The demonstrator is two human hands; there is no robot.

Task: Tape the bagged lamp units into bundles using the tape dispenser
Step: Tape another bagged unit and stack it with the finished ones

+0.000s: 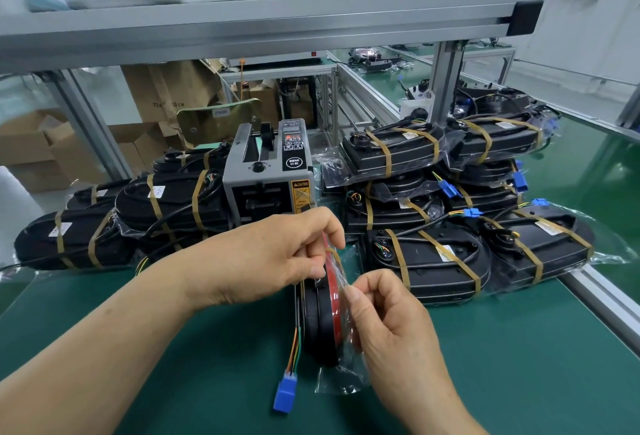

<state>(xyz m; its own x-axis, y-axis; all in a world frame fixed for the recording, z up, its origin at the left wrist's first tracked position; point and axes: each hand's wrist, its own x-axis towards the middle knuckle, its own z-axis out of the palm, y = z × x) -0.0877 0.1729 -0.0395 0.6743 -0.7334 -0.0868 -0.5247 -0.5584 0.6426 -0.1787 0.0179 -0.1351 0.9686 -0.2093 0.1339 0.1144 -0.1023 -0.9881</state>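
Observation:
A bagged lamp unit, black with a red edge, stands on its edge on the green mat in front of me. My left hand grips its top and pinches a strip of brown tape there. My right hand pinches the clear bag along the red side. Coloured wires with a blue connector hang from the unit. The grey tape dispenser stands just behind my left hand.
Taped bundles lie stacked on the left and on the right of the dispenser. An aluminium shelf frame runs overhead, with a post at the right. The table's metal edge runs along the right. Cardboard boxes sit behind.

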